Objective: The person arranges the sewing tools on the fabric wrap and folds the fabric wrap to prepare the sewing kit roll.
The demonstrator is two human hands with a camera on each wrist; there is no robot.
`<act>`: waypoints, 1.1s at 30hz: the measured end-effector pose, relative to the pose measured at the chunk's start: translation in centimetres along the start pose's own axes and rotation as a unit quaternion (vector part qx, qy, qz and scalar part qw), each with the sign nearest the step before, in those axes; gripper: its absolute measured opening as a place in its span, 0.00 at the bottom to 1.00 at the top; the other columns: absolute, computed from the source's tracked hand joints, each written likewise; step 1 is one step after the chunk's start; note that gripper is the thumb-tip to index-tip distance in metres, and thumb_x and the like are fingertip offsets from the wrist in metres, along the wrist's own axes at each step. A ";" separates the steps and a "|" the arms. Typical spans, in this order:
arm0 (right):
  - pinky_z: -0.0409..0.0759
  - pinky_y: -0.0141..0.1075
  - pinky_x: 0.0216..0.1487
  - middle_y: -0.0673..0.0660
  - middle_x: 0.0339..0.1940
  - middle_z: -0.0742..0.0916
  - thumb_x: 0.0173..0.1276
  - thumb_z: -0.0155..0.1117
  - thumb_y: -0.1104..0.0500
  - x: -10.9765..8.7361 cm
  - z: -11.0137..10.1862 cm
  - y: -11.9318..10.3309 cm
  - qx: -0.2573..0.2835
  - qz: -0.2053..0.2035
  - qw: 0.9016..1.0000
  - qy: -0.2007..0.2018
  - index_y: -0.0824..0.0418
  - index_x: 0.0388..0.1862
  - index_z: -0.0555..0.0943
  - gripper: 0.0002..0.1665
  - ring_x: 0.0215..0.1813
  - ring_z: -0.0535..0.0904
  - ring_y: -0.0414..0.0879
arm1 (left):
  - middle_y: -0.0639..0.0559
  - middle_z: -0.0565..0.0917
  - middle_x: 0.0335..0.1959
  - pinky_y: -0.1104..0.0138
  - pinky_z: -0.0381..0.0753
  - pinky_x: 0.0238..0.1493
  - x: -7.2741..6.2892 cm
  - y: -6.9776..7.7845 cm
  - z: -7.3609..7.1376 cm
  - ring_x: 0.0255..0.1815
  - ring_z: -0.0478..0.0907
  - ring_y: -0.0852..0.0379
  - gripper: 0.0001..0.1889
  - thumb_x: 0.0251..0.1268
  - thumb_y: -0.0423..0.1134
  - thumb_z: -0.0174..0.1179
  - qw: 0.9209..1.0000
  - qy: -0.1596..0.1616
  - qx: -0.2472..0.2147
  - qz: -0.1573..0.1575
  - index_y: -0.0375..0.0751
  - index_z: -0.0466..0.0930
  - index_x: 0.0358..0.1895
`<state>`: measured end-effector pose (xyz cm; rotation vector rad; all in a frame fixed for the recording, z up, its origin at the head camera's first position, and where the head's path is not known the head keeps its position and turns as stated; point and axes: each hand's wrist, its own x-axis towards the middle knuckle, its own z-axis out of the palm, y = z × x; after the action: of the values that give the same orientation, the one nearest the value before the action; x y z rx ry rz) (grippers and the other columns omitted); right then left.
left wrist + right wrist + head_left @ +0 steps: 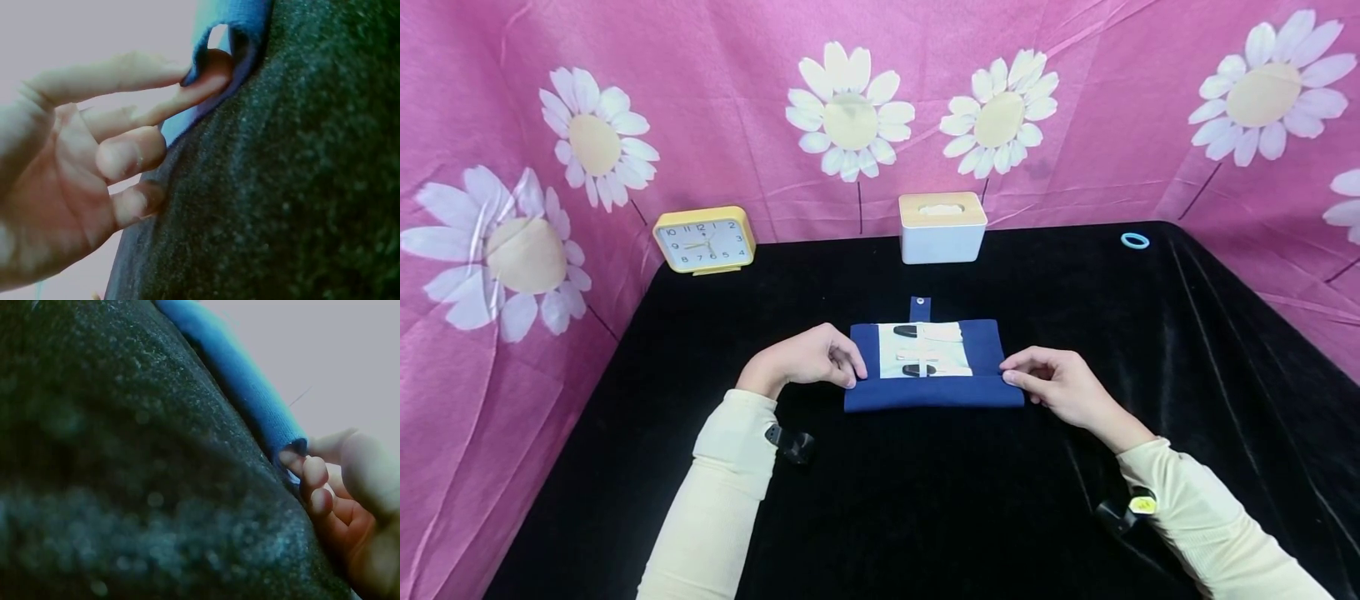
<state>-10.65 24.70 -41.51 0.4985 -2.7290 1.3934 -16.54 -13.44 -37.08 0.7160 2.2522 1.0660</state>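
A navy blue fabric roll-up case lies unfolded on the black cloth, its near edge turned over into a fold. Inside, a pale lining holds slim tools, two with black handles, under a white strap. My left hand pinches the fold's left end; in the left wrist view a finger sits inside the loop of blue fabric. At the right end, my right hand grips the fold between thumb and fingers. The right wrist view shows a fingertip tucked into the rolled end.
Behind the case, a snap tab points away from me. A yellow clock stands at the back left, a white tissue box with a wooden lid at the back middle, and a light blue ring at the back right. Pink flowered curtains surround the table.
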 end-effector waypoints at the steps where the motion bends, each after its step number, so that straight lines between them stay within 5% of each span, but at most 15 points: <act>1: 0.76 0.35 0.21 0.47 0.19 0.81 0.68 0.69 0.61 0.0 0.0 0.0 -0.001 0.002 1.000 -0.001 0.61 0.42 0.86 0.06 0.20 0.75 0.39 | 0.48 0.89 0.31 0.67 0.83 0.42 0.0 0.0 0.0 0.31 0.82 0.60 0.08 0.58 0.22 0.64 1.000 -0.002 0.001 0.002 0.34 0.88 0.38; 16: 0.77 0.35 0.22 0.48 0.20 0.82 0.68 0.69 0.61 0.0 0.1 0.0 -0.014 -0.002 1.000 -0.003 0.60 0.42 0.86 0.06 0.20 0.77 0.40 | 0.49 0.88 0.36 0.70 0.75 0.32 -0.1 0.8 -0.2 0.31 0.77 0.59 0.09 0.60 0.30 0.67 0.989 -0.007 0.052 0.136 0.39 0.90 0.43; 27: 0.76 0.34 0.22 0.52 0.23 0.83 0.70 0.68 0.60 -0.1 0.3 -0.2 -0.024 -0.012 1.000 0.008 0.59 0.43 0.86 0.06 0.21 0.77 0.40 | 0.56 0.81 0.29 0.70 0.72 0.33 0.5 1.6 0.9 0.26 0.71 0.60 0.10 0.61 0.34 0.70 0.992 -0.032 0.056 0.108 0.43 0.91 0.46; 33: 0.73 0.27 0.25 0.50 0.28 0.85 0.62 0.73 0.68 -0.2 0.2 -0.5 -0.052 -0.102 0.991 0.073 0.57 0.40 0.88 0.09 0.23 0.75 0.34 | 0.55 0.83 0.33 0.69 0.73 0.37 0.6 1.5 1.0 0.28 0.71 0.59 0.10 0.61 0.34 0.71 0.994 -0.029 0.060 0.092 0.44 0.91 0.45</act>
<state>-10.32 24.30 -41.22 0.6234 -2.5367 1.1827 -15.96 -11.70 -36.59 1.0088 2.2478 0.9856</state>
